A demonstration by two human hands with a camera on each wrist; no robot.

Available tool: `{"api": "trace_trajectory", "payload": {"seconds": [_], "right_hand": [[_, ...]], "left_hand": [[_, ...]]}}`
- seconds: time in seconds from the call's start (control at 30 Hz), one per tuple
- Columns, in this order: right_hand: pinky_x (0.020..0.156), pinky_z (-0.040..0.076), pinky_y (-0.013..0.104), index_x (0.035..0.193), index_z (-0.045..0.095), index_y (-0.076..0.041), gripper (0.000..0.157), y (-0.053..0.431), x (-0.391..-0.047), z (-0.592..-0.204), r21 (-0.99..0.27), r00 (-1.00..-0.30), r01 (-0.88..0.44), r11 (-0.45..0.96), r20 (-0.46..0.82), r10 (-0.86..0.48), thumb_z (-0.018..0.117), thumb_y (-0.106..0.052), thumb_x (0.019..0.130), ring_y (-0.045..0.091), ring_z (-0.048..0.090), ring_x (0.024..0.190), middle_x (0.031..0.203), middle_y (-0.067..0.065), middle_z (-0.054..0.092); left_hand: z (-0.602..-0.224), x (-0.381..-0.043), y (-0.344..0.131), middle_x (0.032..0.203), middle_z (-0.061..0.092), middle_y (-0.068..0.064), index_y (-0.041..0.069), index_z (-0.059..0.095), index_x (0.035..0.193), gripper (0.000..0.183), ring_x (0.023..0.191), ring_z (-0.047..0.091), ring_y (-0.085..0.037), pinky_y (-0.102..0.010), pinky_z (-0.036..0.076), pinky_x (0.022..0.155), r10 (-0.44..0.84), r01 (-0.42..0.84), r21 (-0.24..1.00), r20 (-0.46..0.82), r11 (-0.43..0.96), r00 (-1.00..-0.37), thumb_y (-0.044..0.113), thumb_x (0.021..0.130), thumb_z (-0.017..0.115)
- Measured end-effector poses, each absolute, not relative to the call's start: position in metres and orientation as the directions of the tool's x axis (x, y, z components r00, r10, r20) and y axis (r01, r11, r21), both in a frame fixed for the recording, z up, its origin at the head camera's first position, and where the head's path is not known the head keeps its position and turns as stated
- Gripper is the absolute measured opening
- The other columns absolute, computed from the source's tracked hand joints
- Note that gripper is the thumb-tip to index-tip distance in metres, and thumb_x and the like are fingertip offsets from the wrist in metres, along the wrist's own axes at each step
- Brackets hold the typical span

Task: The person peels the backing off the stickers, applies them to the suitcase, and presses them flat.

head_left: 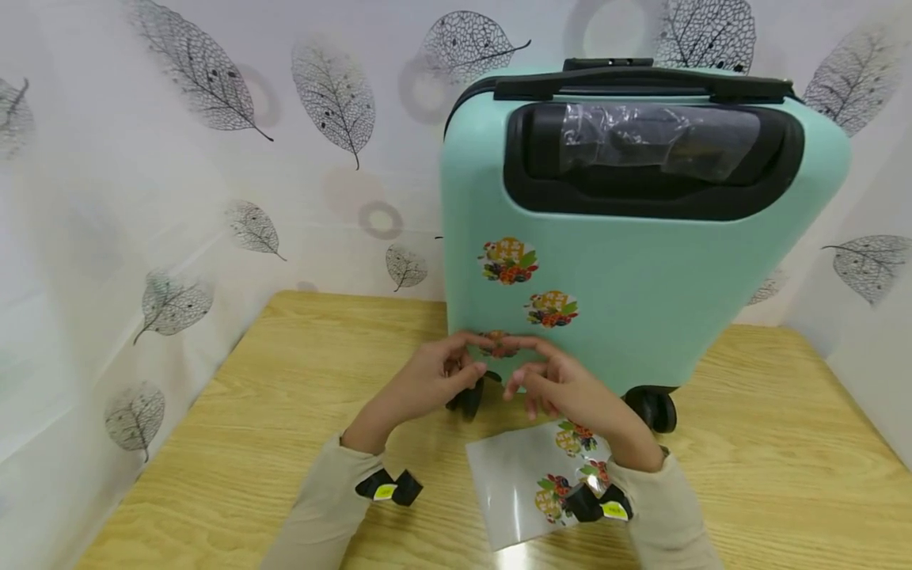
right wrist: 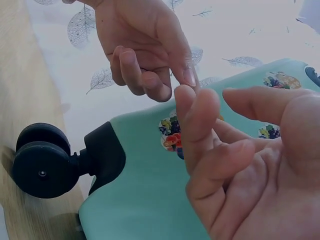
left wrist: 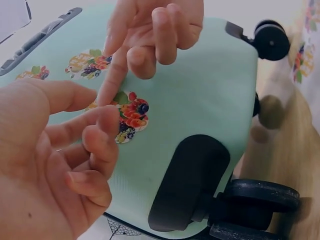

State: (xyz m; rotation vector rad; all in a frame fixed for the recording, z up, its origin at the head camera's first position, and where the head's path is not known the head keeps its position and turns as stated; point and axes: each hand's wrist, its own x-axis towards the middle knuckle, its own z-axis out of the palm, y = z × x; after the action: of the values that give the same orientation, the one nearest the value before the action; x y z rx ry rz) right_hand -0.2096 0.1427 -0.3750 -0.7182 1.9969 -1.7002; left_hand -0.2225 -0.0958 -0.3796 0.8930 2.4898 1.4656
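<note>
- The left hand (head_left: 438, 372) has its index finger stretched out, its tip on the lowest fruit sticker (left wrist: 134, 115); the thumb stands apart and the other fingers curl loosely, holding nothing.
- The right hand (head_left: 563, 388) mirrors it from the other side: index finger straight, tip on the same sticker and close to the left one, remaining fingers loosely bent around nothing. How hard either presses, I cannot tell.
- That sticker lies on the lower corner of the mint-green suitcase (head_left: 627, 293), near a black caster, partly hidden by the fingers. It looks thin, light and bendy, likely to crease or tear; its edge would be the place to take hold, with fingertips.
- Above it, on the same shell, are the middle fruit sticker (head_left: 552, 309) and, higher and to its left, the top fruit sticker (head_left: 509, 261).
- The suitcase stands on its wheels. I judge the shell stiff, smooth and rather slippery, bulky to shift and apt to roll; the black carry handle (head_left: 606, 77) on top offers the surest grip.
- Clear plastic film (head_left: 634, 138) covers part of the black handle recess.
- Before the suitcase, a glossy sticker sheet (head_left: 502, 475) bearing more fruit stickers lies on the wooden table (head_left: 342, 372), partly behind the right forearm; it seems light and flexible, best lifted by a bare corner.
- Leaf-printed cloth or paper (head_left: 214, 198) hangs behind.
</note>
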Motion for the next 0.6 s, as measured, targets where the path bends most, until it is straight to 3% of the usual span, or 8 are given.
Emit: {"api": "trace_trajectory", "payload": {"seconds": [0.17, 0.4, 0.6], "right_hand": [[0.046, 0.038, 0.021, 0.147, 0.028, -0.003, 0.046, 0.1417, -0.2120, -0.3781, -0.981, -0.752, -0.135, 0.139, 0.010, -0.659, 0.041, -0.014, 0.104, 0.009, 0.059, 0.059, 0.091, 0.007, 0.068], [0.046, 0.038, 0.021, 0.148, 0.025, -0.001, 0.048, 0.1426, -0.2147, -0.3823, -0.974, -0.729, -0.152, 0.169, -0.005, -0.685, 0.040, -0.011, 0.103, 0.008, 0.059, 0.061, 0.095, 0.025, 0.064], [0.046, 0.037, 0.021, 0.148, 0.027, -0.005, 0.047, 0.1442, -0.2170, -0.3844, -0.967, -0.719, -0.148, 0.207, -0.038, -0.694, 0.039, -0.012, 0.103, 0.008, 0.059, 0.062, 0.097, 0.027, 0.064]], "left_hand": [[-0.3814, -0.2259, -0.0973, 0.079, 0.064, -0.011, 0.012, 0.059, 0.125, 0.028, 0.056, 0.049, -0.009, -0.024, 0.044, 0.051, 0.582, 0.404, 0.843, 0.139, 0.354, -0.801, 0.017, 0.098, 0.054], [-0.3854, -0.2295, -0.0987, 0.078, 0.063, -0.009, 0.011, 0.058, 0.128, 0.030, 0.057, 0.050, -0.010, -0.026, 0.046, 0.052, 0.609, 0.377, 0.850, 0.086, 0.367, -0.788, 0.018, 0.099, 0.053], [-0.3867, -0.2307, -0.0995, 0.081, 0.064, -0.017, 0.010, 0.058, 0.128, 0.030, 0.058, 0.052, -0.013, -0.026, 0.047, 0.054, 0.616, 0.362, 0.847, 0.054, 0.389, -0.786, 0.020, 0.100, 0.053]]}}
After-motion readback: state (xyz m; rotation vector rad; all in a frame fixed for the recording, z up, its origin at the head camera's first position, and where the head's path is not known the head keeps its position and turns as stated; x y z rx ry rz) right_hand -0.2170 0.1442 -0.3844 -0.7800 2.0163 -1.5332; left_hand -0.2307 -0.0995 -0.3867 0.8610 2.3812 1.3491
